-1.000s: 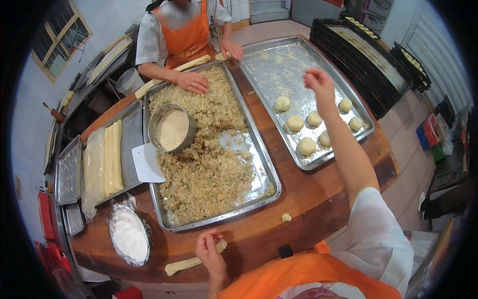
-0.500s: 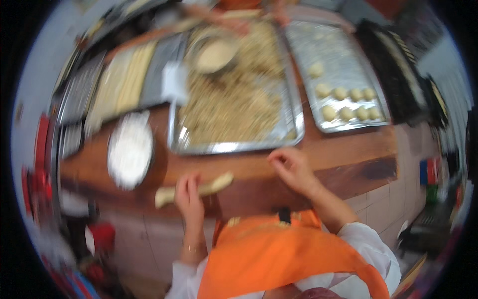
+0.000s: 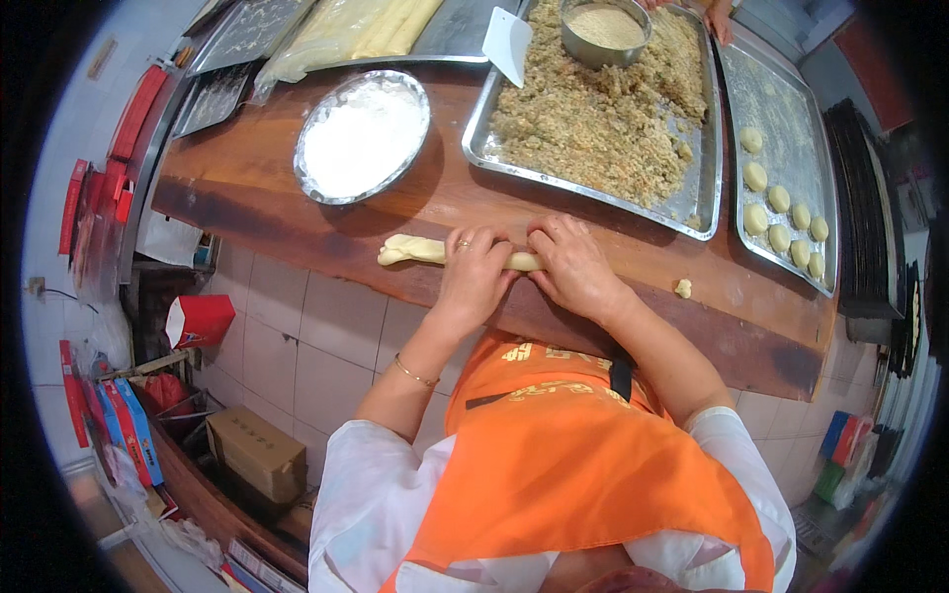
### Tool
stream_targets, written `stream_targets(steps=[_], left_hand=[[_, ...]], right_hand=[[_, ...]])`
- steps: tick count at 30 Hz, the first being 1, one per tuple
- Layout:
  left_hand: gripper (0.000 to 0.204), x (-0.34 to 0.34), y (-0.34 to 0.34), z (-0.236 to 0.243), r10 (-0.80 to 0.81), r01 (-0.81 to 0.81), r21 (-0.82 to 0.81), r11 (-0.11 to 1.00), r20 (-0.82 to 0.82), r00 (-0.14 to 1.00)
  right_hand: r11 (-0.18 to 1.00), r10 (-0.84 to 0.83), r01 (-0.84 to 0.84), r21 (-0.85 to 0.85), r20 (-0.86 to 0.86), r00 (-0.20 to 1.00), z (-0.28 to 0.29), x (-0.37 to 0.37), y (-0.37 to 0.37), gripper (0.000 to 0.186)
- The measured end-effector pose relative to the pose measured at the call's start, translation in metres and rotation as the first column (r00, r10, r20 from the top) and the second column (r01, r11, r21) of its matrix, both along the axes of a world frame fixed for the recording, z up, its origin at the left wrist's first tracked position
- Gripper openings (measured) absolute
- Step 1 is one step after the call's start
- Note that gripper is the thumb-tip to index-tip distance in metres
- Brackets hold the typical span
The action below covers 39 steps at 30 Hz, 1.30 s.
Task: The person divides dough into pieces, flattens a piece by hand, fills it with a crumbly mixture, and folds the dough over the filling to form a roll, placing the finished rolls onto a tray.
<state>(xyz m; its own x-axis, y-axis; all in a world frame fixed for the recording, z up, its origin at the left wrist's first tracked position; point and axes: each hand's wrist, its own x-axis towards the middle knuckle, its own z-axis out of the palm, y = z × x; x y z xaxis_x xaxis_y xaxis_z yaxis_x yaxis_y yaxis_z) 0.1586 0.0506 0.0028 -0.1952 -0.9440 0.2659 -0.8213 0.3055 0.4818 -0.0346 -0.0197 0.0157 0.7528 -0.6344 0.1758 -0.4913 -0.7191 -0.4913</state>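
Observation:
A pale dough roll (image 3: 410, 249) lies along the front part of the wooden table. Its left end is thicker and folded. My left hand (image 3: 478, 265) closes over the middle of the roll, fingers curled round it. Close beside it, my right hand (image 3: 573, 263) has its fingers bent over the roll's right end, with the thumb against it. A short length of dough shows between the two hands. To the right of my right hand sits a small scrap of dough (image 3: 683, 288).
A metal bowl of white flour (image 3: 363, 136) stands left. Beyond my hands lies a tray of crumbly filling (image 3: 593, 138) holding a metal bowl (image 3: 603, 32) and a white scraper (image 3: 507, 44). Dough balls (image 3: 778, 199) sit on the right tray. Another person's hand (image 3: 719, 18) shows at the far edge.
My right hand has come left from apart and now bends over the dough roll's right end. The view has swung, and the dough scrap now shows on the table.

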Motion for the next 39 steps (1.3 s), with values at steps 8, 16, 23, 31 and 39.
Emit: stream_targets(steps=[8, 16, 23, 31, 39], left_hand=[[0.032, 0.006, -0.001, -0.008, -0.072, 0.07, -0.025, 0.997, -0.053, 0.996], [0.015, -0.009, -0.004, -0.021, -0.054, 0.085, -0.138, 0.987, 0.212, 0.976], [0.014, -0.025, -0.003, -0.029, 0.035, 0.025, -0.157, 0.987, 0.371, 0.928], [0.057, -0.023, 0.015, 0.005, 0.085, -0.088, 0.007, 0.996, 0.176, 0.981], [0.049, -0.036, 0.013, 0.004, 0.14, -0.152, -0.191, 0.97, -0.078, 0.987]], right_hand=[[0.931, -0.018, 0.032, 0.363, -0.041, 0.999, 0.026, 0.016, 0.0, 0.028], [0.981, 0.025, 0.02, 0.194, -0.226, 0.974, 0.003, 0.015, 0.005, 0.025], [0.196, -0.337, -0.253, 0.947, 0.308, 0.89, -0.026, -0.01, 0.01, 0.023], [0.926, -0.247, 0.309, -0.216, 0.271, 0.93, 0.074, -0.053, 0.026, 0.045], [0.89, -0.294, 0.188, -0.414, -0.207, 0.933, -0.003, -0.077, 0.06, 0.062]])
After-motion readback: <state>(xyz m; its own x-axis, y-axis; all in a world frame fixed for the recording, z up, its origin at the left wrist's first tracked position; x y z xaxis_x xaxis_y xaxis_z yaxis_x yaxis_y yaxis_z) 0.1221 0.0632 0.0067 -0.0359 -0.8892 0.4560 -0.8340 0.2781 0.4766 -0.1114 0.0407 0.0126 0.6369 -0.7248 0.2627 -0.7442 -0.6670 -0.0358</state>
